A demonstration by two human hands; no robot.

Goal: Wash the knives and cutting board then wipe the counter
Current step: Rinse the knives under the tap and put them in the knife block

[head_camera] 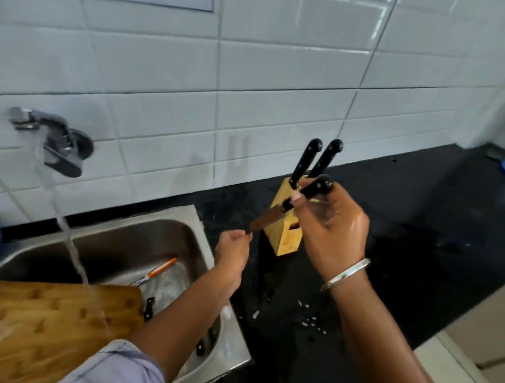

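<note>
The right hand (330,229) is clamping its grip on the handle, the safe hold, of the stiff, likely slippery knife (268,217) above the worktop (428,208), while the left hand (233,248) is pinching its tip.

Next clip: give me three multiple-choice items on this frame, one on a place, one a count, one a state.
1. The wooden cutting board lies: A) across the steel sink B) on the black counter C) against the wall.
2. Black knife handles standing in the pale wooden knife block: A) none B) two C) four.
3. The chrome wall tap is: A) shut off B) running C) covered by a cloth.
Key: 1 A, it rests over the basin's near corner; 2 B, two handles rise from the block; 3 B, water streams onto the board.
</note>
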